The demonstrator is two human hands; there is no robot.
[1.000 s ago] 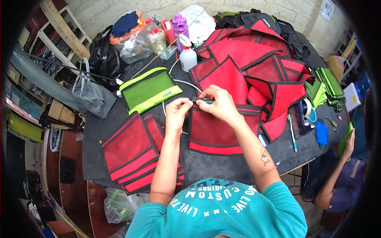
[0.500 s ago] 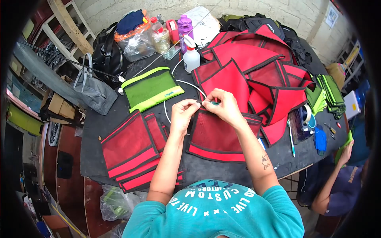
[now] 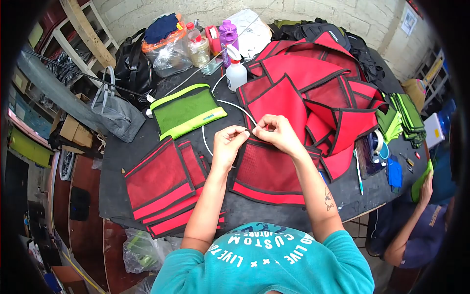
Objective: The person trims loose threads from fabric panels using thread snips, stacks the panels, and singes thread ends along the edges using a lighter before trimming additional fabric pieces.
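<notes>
Thumb and finger of my left hand [image 3: 228,144] pinch tight at the top left corner of a red mesh pouch [image 3: 267,169], as I see from my head view. My right hand [image 3: 280,133] pinches at the same corner, so the two sets of fingertips almost touch. I can't tell if something little is hiding inside my right hand. I think I hold with both hands so the corner won't wiggle, and I hold it up close to the middle so I can see it well.

The pouch lies on the black table [image 3: 113,169], right in front of me. A stack of red pouches [image 3: 159,179] sits by my left arm, maybe to be out of the way but easy to reach. Past my hands is a big pile of red pieces [image 3: 276,100], and a green pouch [image 3: 183,115] lies off to the left.

My pouch looks dark red and see-through, with black edges all around. A bright red strip runs along the bottom. My right arm covers some of it.
</notes>
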